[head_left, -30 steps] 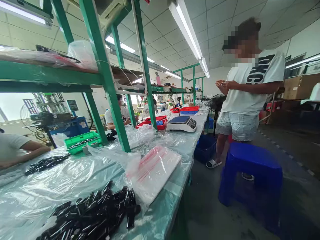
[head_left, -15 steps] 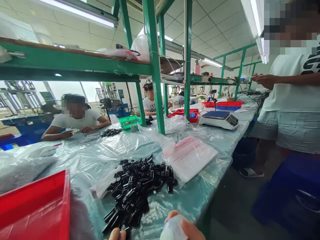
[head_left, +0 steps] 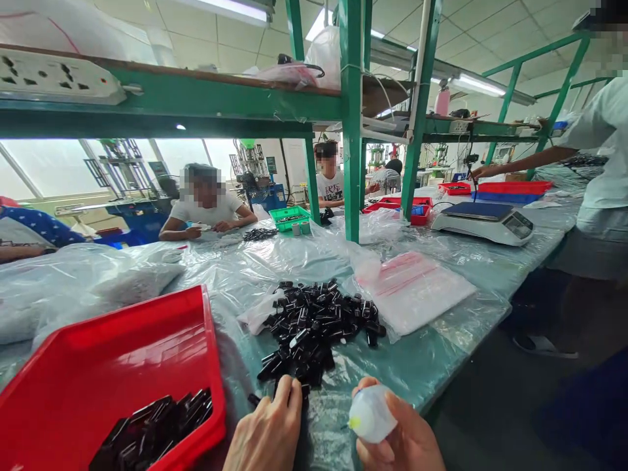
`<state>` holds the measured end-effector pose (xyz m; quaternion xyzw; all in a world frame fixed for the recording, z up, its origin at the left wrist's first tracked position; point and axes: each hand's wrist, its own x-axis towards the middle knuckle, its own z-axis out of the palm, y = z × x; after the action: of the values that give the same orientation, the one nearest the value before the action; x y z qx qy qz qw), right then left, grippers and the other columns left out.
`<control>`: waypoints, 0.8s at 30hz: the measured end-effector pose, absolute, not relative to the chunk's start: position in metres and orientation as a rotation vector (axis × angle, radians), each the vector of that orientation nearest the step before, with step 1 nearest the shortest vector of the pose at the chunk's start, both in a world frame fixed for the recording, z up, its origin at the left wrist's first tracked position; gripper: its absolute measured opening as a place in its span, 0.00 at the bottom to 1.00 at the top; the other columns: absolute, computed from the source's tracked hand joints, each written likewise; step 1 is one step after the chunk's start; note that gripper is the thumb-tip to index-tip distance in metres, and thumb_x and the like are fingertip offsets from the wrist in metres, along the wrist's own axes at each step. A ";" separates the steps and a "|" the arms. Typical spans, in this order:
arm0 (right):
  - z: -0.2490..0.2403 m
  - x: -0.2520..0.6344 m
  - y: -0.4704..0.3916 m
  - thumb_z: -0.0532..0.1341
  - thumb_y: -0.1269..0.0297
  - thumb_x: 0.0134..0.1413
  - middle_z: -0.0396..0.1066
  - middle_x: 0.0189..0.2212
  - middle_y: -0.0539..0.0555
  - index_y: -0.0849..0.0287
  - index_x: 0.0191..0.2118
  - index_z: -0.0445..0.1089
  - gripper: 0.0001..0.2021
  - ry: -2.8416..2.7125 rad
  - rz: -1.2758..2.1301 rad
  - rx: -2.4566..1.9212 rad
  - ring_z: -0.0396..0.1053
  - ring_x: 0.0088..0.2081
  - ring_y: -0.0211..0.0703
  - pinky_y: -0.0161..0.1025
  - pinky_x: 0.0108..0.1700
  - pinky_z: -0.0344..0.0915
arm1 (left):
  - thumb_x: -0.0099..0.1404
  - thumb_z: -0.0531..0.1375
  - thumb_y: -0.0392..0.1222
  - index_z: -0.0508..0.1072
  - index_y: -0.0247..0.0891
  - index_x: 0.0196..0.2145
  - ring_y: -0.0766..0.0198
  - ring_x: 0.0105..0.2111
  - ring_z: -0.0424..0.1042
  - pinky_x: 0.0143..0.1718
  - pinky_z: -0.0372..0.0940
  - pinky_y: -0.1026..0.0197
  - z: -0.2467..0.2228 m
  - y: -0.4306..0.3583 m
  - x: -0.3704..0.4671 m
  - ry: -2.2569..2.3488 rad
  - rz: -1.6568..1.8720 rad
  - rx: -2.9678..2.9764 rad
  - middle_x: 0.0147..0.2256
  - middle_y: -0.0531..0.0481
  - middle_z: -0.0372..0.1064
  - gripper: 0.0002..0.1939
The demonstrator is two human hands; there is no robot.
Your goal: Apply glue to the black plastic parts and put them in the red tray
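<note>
A loose pile of small, glossy black plastic parts [head_left: 314,327] lies on the plastic-covered table. At its near edge is my left hand [head_left: 269,425], back upward, fingers bent and close together around a black plastic part [head_left: 254,399]; the fingertips partly hide it. My right hand [head_left: 402,432] is wrapped round a small whitish, translucent squeeze bottle [head_left: 373,415], whose yellowish tip points towards me and to the left. It is held above the table, just right of the pile. To the left, a red tray [head_left: 147,340] contains more black parts [head_left: 157,425].
Clear bags with red stripes [head_left: 417,288] lie right of the pile, before a weighing scale [head_left: 483,222]. A green post [head_left: 350,131] and shelf [head_left: 220,98] rise over the table. Co-workers [head_left: 209,203] sit opposite; another person [head_left: 598,150] stands at right.
The view has turned left and down, so more of the red tray and both hands show. The bottle remains in my right hand. The standing person now reaches an arm over the table.
</note>
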<state>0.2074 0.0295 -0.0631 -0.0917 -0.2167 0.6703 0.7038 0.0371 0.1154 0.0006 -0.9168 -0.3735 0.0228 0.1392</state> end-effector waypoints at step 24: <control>-0.032 0.204 0.004 0.72 0.50 0.38 0.70 0.29 0.54 0.57 0.37 0.74 0.20 -0.342 1.365 -0.766 0.55 0.18 0.29 0.33 0.22 0.60 | 0.58 0.60 0.27 0.78 0.38 0.37 0.70 0.20 0.69 0.19 0.67 0.73 -0.029 0.036 0.010 -1.497 -2.021 -3.121 0.29 0.49 0.75 0.12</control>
<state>0.2041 0.0043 -0.0322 -0.3434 -0.1535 0.6118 0.6959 0.0096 0.0360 -0.0291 -0.7067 -0.3391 -0.4576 -0.4198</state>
